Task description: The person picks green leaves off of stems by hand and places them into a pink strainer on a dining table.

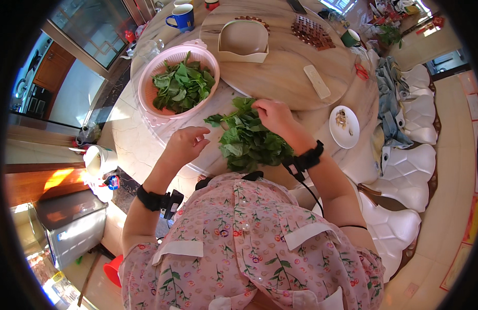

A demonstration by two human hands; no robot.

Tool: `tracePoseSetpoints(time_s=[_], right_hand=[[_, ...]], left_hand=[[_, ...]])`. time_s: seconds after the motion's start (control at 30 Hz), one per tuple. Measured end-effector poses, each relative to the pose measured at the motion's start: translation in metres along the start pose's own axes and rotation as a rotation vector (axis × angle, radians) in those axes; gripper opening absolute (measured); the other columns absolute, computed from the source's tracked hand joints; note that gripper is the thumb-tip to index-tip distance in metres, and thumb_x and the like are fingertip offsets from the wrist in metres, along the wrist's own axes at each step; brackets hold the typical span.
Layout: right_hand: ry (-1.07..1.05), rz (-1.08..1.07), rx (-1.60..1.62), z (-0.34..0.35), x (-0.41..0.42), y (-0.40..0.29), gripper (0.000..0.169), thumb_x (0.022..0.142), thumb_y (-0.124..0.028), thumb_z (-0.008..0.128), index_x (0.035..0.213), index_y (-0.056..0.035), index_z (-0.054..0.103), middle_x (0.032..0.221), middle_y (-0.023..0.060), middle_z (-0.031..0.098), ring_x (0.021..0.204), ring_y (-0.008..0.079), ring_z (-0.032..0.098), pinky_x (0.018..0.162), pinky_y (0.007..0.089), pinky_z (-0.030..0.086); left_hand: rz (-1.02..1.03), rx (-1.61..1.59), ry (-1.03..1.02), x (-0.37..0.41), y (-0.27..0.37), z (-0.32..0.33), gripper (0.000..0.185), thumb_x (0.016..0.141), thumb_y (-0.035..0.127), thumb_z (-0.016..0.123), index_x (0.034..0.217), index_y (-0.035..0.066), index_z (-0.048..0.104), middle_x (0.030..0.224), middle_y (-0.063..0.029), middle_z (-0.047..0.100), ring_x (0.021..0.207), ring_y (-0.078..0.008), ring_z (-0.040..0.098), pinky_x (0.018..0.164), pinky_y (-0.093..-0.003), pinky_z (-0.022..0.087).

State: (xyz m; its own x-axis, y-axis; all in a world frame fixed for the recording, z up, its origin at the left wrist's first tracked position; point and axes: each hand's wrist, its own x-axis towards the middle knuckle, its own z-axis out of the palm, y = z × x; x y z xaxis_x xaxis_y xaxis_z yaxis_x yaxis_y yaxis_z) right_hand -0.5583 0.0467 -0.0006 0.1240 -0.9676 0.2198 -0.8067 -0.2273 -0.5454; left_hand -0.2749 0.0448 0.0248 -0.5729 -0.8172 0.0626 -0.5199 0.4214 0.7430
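Observation:
A loose pile of leafy green vegetables (246, 143) lies on the marble-patterned table at its near edge, in front of my body. My right hand (277, 118) is at the far right side of this pile, its bent fingertips against the leaves. Whether a stem is pinched between them cannot be made out. To the left of the pile, my left hand (187, 144) hovers with curled fingers and thumb apart, nothing visible in it. Beyond that hand stands a pink plastic colander basket (146, 91) holding more leafy greens (184, 85).
A round turntable (270, 85) bears a beige bin (242, 56), a wooden trivet (312, 33) and a pale oblong object (317, 82). Right of the pile sits a white plate (346, 137) with small brown scraps. Red scissors (361, 72) and a blue mug (182, 18) lie farther off.

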Motion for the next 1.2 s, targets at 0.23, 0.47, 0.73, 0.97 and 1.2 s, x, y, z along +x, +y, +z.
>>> tracePoseSetpoints(time_s=[0.23,0.47,0.73,0.97,1.2], right_hand=[[-0.317,-0.09,-0.258,0.046,0.02,0.004,0.025,0.076,-0.008,0.051,0.098,-0.0141,0.062,0.098,0.0067,0.061,0.093,0.0281,0.057,0.079,0.039,0.046],[-0.34,0.117,-0.26,-0.002,0.024,-0.008,0.022,0.073,-0.016,0.058,0.094,-0.0161,0.063,0.091,0.0075,0.061,0.089,0.0282,0.058,0.077,0.0391,0.045],[-0.122,-0.069,0.0,-0.038,0.013,-0.054,0.019,0.069,-0.018,0.063,0.088,-0.0133,0.063,0.077,0.0054,0.06,0.073,0.0252,0.059,0.064,0.0366,0.047],[-0.078,-0.138,0.112,-0.026,0.003,-0.088,0.016,0.067,-0.016,0.065,0.082,-0.0112,0.062,0.076,0.0049,0.059,0.071,0.0257,0.058,0.064,0.0357,0.046],[-0.185,0.001,0.383,-0.006,0.003,-0.079,0.021,0.075,-0.019,0.064,0.092,-0.0051,0.063,0.081,0.0134,0.062,0.069,0.0266,0.061,0.061,0.0325,0.049]], left_hand=[[-0.006,0.011,0.043,-0.011,0.0,-0.011,0.022,0.073,0.007,0.066,0.094,0.003,0.062,0.072,-0.0082,0.061,0.056,-0.0151,0.055,0.053,-0.0258,0.046],[-0.042,0.019,0.05,-0.02,-0.012,-0.008,0.021,0.072,0.01,0.065,0.092,0.005,0.063,0.072,-0.0094,0.062,0.057,-0.0193,0.058,0.055,-0.029,0.047],[0.02,-0.171,0.215,0.017,0.015,-0.007,0.031,0.073,0.012,0.066,0.102,0.003,0.06,0.073,-0.0078,0.063,0.056,-0.0139,0.057,0.054,-0.0262,0.047],[-0.269,-0.825,0.136,0.037,0.021,0.007,0.024,0.082,0.011,0.061,0.102,-0.002,0.057,0.077,-0.0039,0.061,0.063,-0.0087,0.057,0.054,-0.0205,0.044],[-0.299,-0.839,0.022,0.032,0.017,0.005,0.02,0.083,0.012,0.059,0.099,0.0,0.06,0.075,-0.0027,0.061,0.063,-0.0082,0.057,0.055,-0.0204,0.044]])
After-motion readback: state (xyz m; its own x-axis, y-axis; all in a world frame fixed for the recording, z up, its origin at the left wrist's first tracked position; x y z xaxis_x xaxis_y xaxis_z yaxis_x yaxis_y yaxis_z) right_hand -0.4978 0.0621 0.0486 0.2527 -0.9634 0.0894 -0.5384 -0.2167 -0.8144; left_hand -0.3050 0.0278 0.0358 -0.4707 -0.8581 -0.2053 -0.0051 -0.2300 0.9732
